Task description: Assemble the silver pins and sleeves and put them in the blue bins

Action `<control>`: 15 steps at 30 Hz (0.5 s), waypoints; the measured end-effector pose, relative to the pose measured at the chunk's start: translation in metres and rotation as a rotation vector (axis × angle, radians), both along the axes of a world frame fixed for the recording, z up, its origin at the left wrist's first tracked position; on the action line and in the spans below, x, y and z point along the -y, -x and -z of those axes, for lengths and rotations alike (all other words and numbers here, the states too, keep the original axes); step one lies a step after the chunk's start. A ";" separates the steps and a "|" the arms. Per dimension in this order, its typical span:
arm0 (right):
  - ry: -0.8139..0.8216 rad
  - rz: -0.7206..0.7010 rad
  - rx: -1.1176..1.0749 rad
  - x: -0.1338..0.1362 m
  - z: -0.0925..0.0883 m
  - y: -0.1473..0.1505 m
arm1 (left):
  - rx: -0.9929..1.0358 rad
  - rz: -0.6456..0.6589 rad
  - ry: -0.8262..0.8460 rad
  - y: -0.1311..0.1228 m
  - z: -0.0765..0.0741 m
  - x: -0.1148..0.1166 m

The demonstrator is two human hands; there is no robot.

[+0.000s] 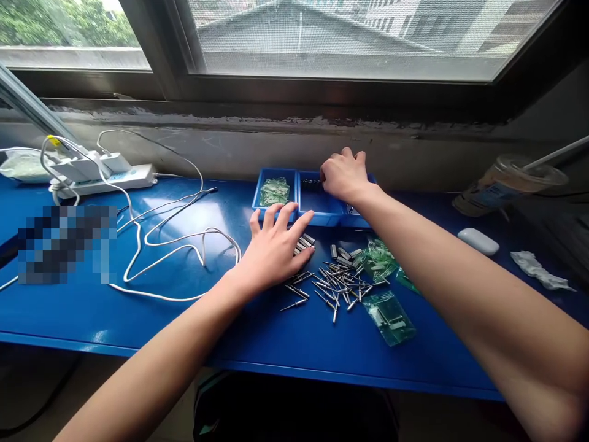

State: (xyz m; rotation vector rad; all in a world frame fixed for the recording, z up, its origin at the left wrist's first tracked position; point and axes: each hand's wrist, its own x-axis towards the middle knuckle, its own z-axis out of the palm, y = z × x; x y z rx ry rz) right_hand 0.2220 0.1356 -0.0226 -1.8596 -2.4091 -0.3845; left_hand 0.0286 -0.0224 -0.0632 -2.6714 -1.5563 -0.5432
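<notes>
My left hand [271, 245] lies with fingers spread in front of the blue parts bins, its fingertips close to the left bin's [275, 213] front wall. Short metal rods [309, 238] show beside and partly beneath its thumb side. My right hand [345, 175] reaches over the back of the middle bin [319, 218], where dark small parts [310, 182] lie. Its fingers curl downward and the tips are hidden, so what they hold cannot be made out. Small green bags [275, 191] fill the left bin. Pop rivets [338, 285] lie heaped before the bins.
Green zip bags [390, 318] lie right of the rivets. A white power strip [131, 178] and loose white cables [179, 299] spread over the left. At right are a plastic cup [492, 184], a white earbud case [478, 241] and a crumpled wrapper [540, 270]. The window wall stands behind.
</notes>
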 end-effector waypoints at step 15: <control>0.020 0.013 -0.052 0.006 -0.002 0.014 | -0.031 -0.014 0.010 0.000 -0.002 0.000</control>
